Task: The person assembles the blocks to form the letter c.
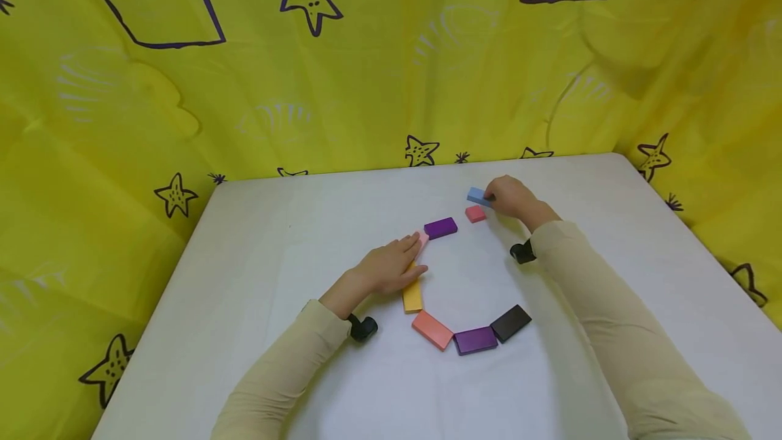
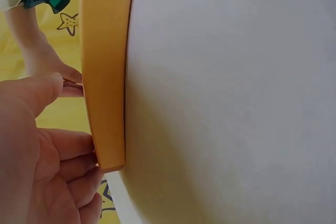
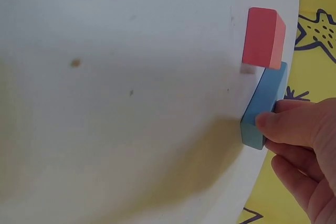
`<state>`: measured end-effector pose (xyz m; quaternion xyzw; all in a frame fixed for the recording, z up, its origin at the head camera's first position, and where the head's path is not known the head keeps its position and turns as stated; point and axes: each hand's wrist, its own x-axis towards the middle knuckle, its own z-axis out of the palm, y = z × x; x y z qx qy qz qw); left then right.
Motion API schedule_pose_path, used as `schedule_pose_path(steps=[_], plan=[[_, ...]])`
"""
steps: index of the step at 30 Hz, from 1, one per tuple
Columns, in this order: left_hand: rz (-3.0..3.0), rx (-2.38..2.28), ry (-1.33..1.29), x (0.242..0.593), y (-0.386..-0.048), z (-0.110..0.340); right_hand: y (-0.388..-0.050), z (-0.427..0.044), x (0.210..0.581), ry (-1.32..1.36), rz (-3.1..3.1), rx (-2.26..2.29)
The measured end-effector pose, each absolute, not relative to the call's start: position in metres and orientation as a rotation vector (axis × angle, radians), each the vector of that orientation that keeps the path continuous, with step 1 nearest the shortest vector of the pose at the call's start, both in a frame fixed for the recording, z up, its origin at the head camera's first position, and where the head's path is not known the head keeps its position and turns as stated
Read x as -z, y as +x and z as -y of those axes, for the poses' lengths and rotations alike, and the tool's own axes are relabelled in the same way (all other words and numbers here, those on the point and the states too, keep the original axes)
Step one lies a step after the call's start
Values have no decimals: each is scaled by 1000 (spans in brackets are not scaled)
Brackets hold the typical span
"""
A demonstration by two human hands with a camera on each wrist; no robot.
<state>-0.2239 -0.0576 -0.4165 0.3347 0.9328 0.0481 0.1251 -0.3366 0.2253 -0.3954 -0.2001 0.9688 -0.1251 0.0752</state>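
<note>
My right hand [image 1: 513, 197] pinches one end of a light blue block [image 3: 266, 90] between thumb and fingers at the far side of the table. Just in front of that block lies a small red block [image 1: 475, 214]. With its fingers extended, my left hand [image 1: 386, 267] lies over a pale pink block [image 1: 423, 239] and the upper part of a yellow block [image 1: 412, 298], partly hiding both. A purple block [image 1: 441, 228] lies beyond the pink one. In the left wrist view, the yellow block's long side runs beside the thumb and fingers.
From the yellow block, a coral block [image 1: 432, 329], a second purple block [image 1: 476, 341] and a black block [image 1: 511, 323] continue the curved line towards me. All lie on a white table [image 1: 244, 304]. Behind it hangs a yellow patterned cloth [image 1: 366, 87].
</note>
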Motion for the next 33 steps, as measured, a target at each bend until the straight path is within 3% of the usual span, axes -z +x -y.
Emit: schedule_pose_path(steps=[33], plan=[[-2655, -161, 995, 404, -249, 33, -299, -251, 405, -501, -2964, 502]])
